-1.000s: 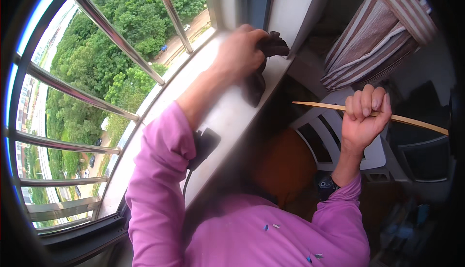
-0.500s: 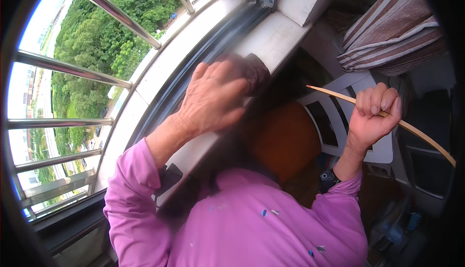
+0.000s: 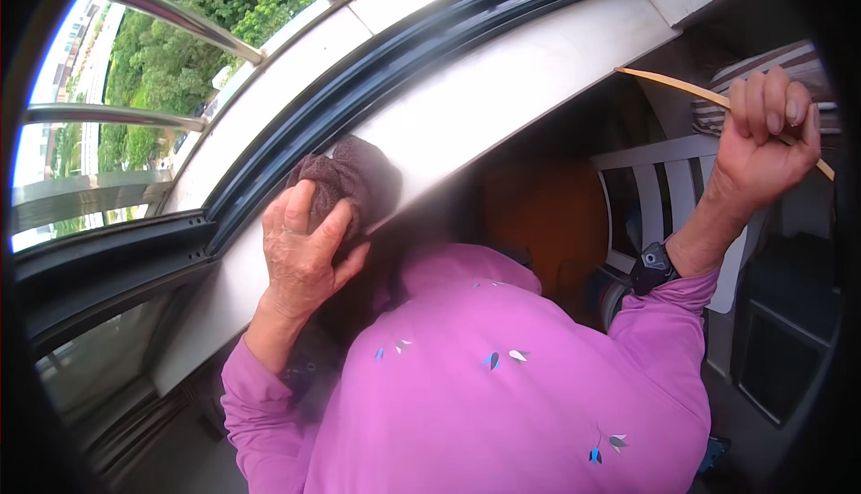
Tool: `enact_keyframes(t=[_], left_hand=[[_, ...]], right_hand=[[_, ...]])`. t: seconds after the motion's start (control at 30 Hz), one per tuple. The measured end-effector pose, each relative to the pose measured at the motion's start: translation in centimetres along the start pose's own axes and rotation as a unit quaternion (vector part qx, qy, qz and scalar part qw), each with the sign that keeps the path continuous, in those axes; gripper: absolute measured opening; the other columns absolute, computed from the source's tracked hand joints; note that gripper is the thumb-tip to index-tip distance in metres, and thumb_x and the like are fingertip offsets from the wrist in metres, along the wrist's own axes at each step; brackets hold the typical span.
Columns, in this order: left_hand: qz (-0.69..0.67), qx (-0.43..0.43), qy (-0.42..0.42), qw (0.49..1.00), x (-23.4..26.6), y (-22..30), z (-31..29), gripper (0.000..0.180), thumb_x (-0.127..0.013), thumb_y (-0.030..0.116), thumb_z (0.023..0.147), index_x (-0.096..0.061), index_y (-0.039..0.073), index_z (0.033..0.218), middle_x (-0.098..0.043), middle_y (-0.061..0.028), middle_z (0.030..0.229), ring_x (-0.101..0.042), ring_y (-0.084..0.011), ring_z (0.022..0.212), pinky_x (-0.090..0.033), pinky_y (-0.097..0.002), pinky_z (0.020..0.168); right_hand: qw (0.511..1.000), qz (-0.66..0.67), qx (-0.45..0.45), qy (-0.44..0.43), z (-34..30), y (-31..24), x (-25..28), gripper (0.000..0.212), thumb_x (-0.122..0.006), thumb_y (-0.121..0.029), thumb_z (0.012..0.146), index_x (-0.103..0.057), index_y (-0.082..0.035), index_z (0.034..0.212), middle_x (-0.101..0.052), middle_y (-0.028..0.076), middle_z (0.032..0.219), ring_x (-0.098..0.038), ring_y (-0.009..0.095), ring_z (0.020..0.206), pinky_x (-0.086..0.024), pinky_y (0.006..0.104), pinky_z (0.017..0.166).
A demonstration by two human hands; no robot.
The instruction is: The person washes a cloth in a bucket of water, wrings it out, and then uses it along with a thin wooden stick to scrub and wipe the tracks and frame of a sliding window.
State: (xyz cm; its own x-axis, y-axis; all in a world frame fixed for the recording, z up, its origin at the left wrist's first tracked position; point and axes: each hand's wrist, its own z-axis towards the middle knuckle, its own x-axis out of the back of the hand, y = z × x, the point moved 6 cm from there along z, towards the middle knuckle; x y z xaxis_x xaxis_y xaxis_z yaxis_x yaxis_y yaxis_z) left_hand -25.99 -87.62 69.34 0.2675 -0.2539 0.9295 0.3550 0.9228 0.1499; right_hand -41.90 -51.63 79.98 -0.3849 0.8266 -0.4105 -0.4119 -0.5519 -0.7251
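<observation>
Beside the window track point(image 3: 430, 37), left fingers point(image 3: 298, 205) gripping brown cloth point(image 3: 339, 178) over sill point(image 3: 502, 108), right fingers point(image 3: 756, 104) round thin strip point(image 3: 673, 82), bars point(image 3: 175, 19) beyond

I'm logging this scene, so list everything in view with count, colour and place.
Bunched cloth: one, dark brown, on the sill, under the left fingers
Thin strip: one, tan, in the right hand
Sill: one, white, across the middle
Window track: one, dark, along the sill
Bars: at least four, silver, upper left
Trees: several, green, beyond the bars
Slatted frame: one, white, right
Rounded thing, kind unclear: one, orange-brown, left of the slatted frame
Striped fabric: one, brown and white, behind the right hand
Wrist device: one, black, right wrist
Shirt: one, pinkish purple, bottom
Left hand: one, bare, left
Right hand: one, bare, right
</observation>
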Motion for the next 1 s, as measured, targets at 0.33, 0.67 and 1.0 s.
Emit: enact_keyframes(t=[0.33, 0.67, 1.0], left_hand=[[0.092, 0.109, 0.084, 0.986, 5.1, -3.0, -11.3, 0.051, -0.078, 0.005, 0.05, -0.063, 0.012, 0.098, -0.054, -0.0158, 0.104, -0.059, -0.0324, 0.081, -0.051, -0.0389, 0.065], [-0.083, 0.382, 0.032, 0.92, 9.1, -1.0, -21.2, 0.044, -0.071, 0.001, 0.058, -0.059, 0.006, 0.1, -0.057, -0.0147, 0.1, -0.06, -0.0312, 0.082, -0.049, -0.0352, 0.071], [0.097, 0.425, 0.24, 0.867, 12.9, -5.2, -25.3, 0.044, -0.072, 0.007, 0.065, -0.06, 0.005, 0.107, -0.058, -0.0159, 0.109, -0.058, -0.0335, 0.098, -0.047, -0.0389, 0.084]], right_hand=[[0.99, -0.012, -0.131, -0.059, -2.8, 4.6, -5.5, 0.024, -0.042, -0.019, 0.091, -0.044, -0.011, 0.068, -0.036, 0.0, 0.061, -0.024, 0.009, 0.049, -0.021, 0.0248, 0.047], [0.99, 0.057, -0.099, -0.078, -3.4, 5.4, -9.0, 0.028, -0.039, -0.019, 0.096, -0.039, -0.011, 0.069, -0.034, -0.001, 0.061, -0.022, 0.008, 0.047, -0.021, 0.0248, 0.046], [0.985, 0.118, -0.068, -0.103, -2.7, 3.9, -10.7, 0.027, -0.041, -0.017, 0.095, -0.036, -0.011, 0.069, -0.03, 0.0, 0.062, -0.02, 0.009, 0.05, -0.02, 0.0247, 0.046]])
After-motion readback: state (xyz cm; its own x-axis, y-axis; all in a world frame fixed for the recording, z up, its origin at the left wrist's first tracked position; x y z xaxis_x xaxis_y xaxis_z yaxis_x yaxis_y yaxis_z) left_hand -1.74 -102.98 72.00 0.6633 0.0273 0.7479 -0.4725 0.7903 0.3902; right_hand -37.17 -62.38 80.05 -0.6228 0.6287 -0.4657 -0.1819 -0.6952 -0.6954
